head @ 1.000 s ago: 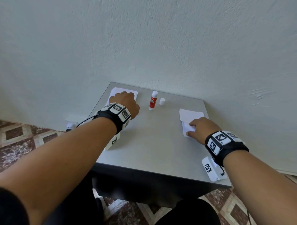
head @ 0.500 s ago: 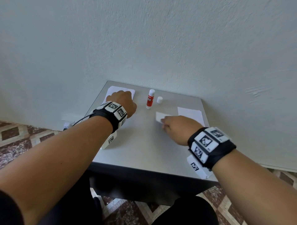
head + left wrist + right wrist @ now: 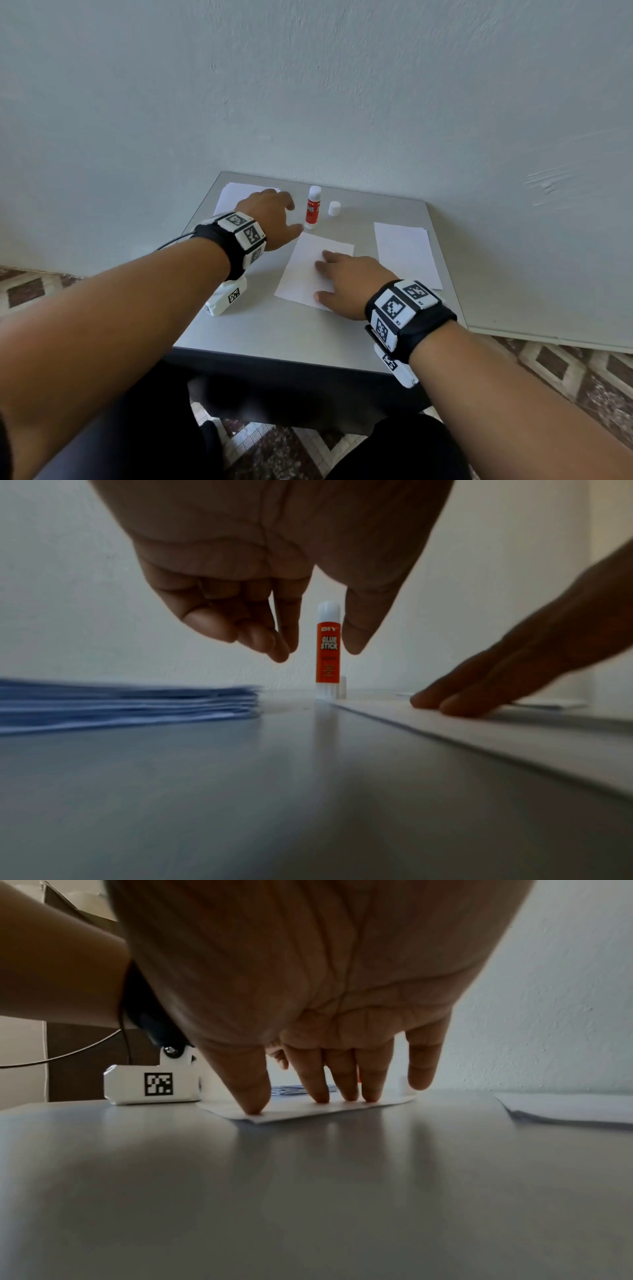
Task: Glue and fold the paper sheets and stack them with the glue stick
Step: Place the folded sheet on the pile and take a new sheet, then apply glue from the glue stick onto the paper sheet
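Left hand fingers loosely apart before glue stick; right hand fingers flat on sheet.

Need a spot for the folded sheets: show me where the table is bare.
Bare: the near strip of the table before the middle sheet. Crowded: left stack, glue stick, cap, right stack, both hands.

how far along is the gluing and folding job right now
Early in this sheet's cycle. Done: a stack of papers lies at the table's far left, and the cap is off the glue stick. In hand: the right hand presses one flat sheet at the centre while the left hand reaches for the stick, not yet gripping. Left: gluing, folding, stacking this sheet, then the pile on the right.
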